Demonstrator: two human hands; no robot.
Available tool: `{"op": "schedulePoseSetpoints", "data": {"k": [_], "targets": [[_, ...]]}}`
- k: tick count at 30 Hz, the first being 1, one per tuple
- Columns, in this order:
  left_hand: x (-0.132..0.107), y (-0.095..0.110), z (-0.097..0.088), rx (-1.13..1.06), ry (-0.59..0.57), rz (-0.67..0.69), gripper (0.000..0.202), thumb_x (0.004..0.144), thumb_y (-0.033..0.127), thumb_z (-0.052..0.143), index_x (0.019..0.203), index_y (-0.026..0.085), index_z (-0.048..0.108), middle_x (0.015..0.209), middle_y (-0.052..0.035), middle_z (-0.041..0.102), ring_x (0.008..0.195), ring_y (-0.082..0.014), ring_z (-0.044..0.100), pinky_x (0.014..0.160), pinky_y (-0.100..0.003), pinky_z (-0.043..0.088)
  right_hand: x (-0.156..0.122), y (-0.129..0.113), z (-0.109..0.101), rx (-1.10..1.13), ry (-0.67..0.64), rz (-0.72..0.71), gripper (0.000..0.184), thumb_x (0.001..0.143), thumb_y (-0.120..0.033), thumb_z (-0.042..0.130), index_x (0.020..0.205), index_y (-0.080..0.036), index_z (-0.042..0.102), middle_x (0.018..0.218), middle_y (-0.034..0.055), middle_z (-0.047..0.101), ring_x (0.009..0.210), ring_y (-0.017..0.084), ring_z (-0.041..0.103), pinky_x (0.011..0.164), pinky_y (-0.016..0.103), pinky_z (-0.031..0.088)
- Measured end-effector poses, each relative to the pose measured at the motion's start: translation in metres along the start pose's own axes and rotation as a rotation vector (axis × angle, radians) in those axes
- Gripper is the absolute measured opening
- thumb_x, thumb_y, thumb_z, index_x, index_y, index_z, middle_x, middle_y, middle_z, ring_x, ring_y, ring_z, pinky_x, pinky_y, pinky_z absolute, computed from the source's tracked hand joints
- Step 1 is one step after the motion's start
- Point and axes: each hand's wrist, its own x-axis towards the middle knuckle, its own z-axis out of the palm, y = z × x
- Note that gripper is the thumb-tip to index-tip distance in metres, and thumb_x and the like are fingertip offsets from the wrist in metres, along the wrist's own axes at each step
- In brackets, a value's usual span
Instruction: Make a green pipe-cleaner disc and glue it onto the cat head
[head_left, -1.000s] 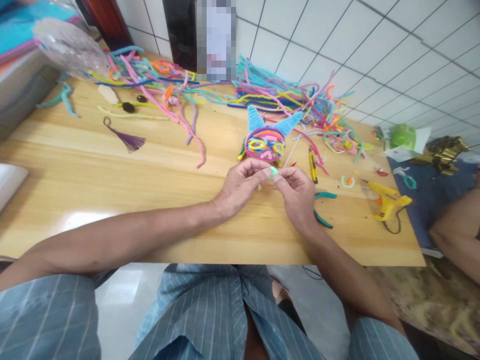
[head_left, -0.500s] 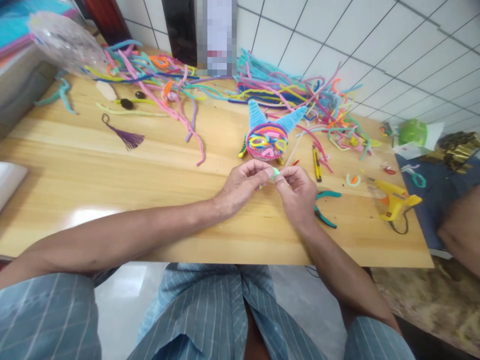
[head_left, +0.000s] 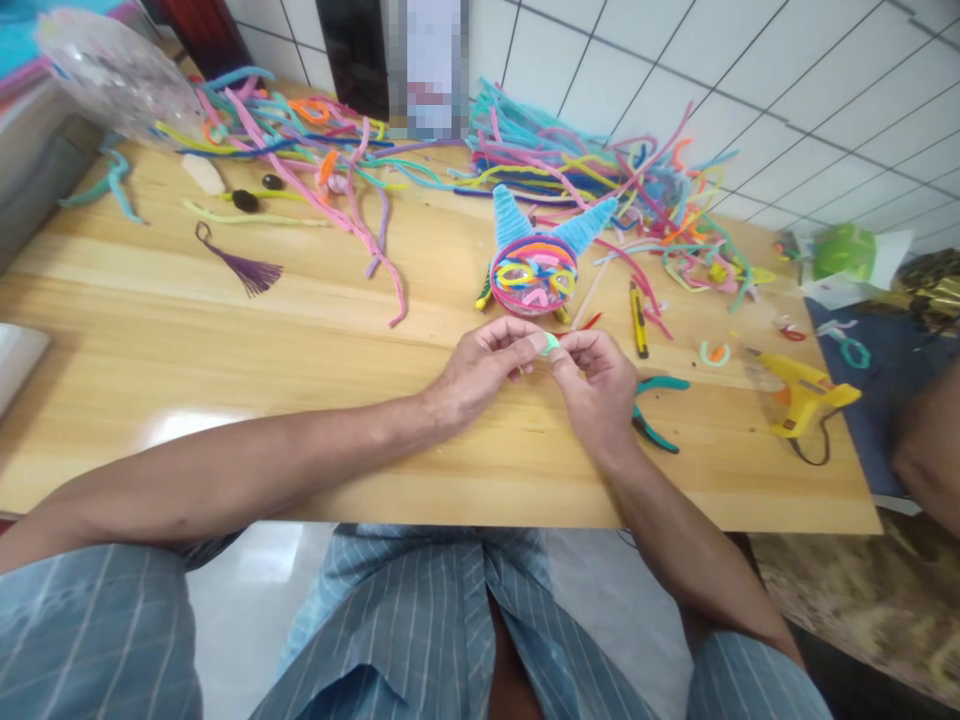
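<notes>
Between the fingertips of both hands is a short mint-green piece of pipe cleaner [head_left: 550, 342], mostly hidden by the fingers. My left hand [head_left: 491, 368] pinches it from the left, my right hand [head_left: 598, 378] from the right. Just beyond them stands a round, colourful pipe-cleaner mask-like figure [head_left: 534, 274] with two blue horns and yellow-ringed eyes. A small red piece [head_left: 589, 324] lies behind the right fingers. Teal-handled pliers [head_left: 660, 428] lie beside my right hand, partly covered by it.
A yellow utility knife [head_left: 638, 320] and a yellow glue gun [head_left: 810, 394] lie to the right. Heaps of pipe cleaners [head_left: 525, 150] line the back by the tiled wall. On the left lies a purple tassel [head_left: 244, 265]. Another person's arm [head_left: 930, 450] shows at the right edge.
The view has shifted slightly. Both hands keep their pinch on the green piece, with only slight finger movement. More of the red piece behind the right fingers shows now.
</notes>
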Motion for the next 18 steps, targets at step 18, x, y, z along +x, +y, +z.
{"op": "schedulePoseSetpoints", "data": {"k": [18], "targets": [[-0.0014, -0.0019, -0.0036, 0.147, -0.048, 0.034, 0.042, 0.077, 0.055, 0.094, 0.091, 0.017, 0.082, 0.083, -0.0016, 0.075, 0.070, -0.0107, 0.054, 0.070, -0.027, 0.044, 0.0070, 0.0031, -0.0053, 0.246, -0.053, 0.106, 0.028, 0.089, -0.043, 0.084, 0.085, -0.025, 0.063, 0.068, -0.0061, 0.067, 0.059, 0.012, 0.063, 0.060, 0.029, 0.053]]}}
